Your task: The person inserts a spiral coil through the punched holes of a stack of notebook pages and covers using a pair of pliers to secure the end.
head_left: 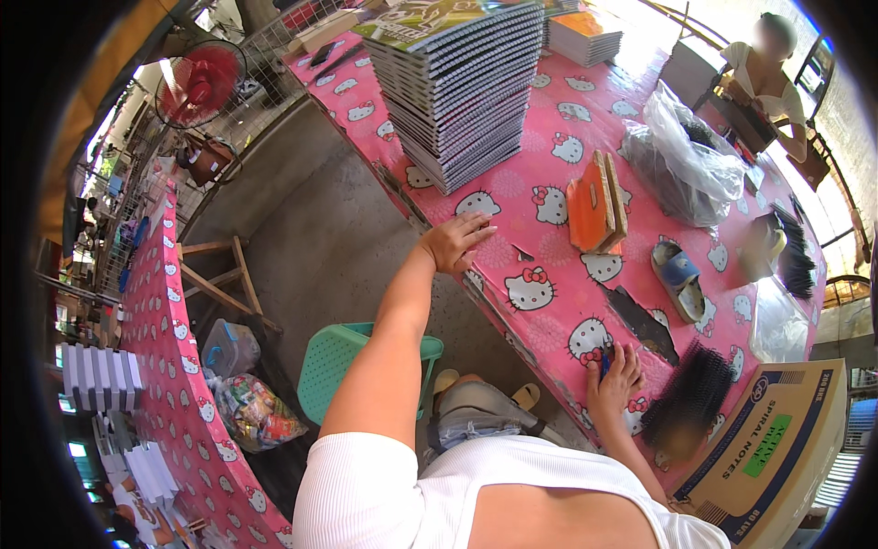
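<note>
**Two hands on the pink table**

The left hand (455, 241) lies flat on the pink tablecloth (549, 302), fingers spread, holding nothing. It is just below the tall stack of spiral notebooks (466, 91). The right hand (615, 380) rests near the table edge with fingers curled around a small blue thing (604, 362). A bunch of black spiral combs (688, 395) lies just beside it.

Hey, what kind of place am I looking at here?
Probably a small notebook-binding workshop, half open to the outside: a tall stack of spiral notebooks on a pink patterned table, loose black binding coils, and a cardboard carton.
</note>
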`<action>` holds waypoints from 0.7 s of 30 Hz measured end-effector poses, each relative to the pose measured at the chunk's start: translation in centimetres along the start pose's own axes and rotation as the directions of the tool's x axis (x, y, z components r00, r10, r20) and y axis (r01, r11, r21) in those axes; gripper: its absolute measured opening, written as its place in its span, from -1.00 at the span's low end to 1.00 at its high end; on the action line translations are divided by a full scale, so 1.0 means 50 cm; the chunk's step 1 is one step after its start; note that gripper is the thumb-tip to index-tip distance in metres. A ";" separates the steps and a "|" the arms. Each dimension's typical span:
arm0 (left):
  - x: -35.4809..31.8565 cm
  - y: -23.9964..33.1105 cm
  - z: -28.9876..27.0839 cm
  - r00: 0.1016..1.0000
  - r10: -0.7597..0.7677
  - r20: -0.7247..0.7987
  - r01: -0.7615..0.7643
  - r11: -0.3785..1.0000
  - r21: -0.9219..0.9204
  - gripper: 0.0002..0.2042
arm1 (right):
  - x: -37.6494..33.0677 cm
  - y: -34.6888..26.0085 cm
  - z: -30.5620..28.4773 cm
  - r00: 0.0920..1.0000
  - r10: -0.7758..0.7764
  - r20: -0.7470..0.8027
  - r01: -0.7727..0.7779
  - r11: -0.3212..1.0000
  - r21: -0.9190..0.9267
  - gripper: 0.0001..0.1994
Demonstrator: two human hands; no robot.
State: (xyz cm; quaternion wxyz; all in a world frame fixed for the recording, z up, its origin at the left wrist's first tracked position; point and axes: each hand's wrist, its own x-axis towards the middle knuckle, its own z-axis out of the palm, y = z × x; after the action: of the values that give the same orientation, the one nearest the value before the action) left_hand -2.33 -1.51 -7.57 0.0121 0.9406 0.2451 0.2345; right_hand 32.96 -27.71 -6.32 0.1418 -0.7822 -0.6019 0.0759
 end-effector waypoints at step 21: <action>0.074 -0.023 -0.301 0.312 -0.581 -0.752 0.438 0.790 -0.428 -0.92 | 0.459 -0.652 -0.197 0.916 -0.273 0.296 -0.358 -0.217 0.908 -0.41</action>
State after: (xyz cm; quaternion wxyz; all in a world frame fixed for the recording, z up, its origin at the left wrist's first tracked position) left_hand -6.71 -0.15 7.28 0.0305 0.5648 0.4839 0.6678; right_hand 11.89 0.77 14.43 0.5690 -0.3589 -0.2978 0.6773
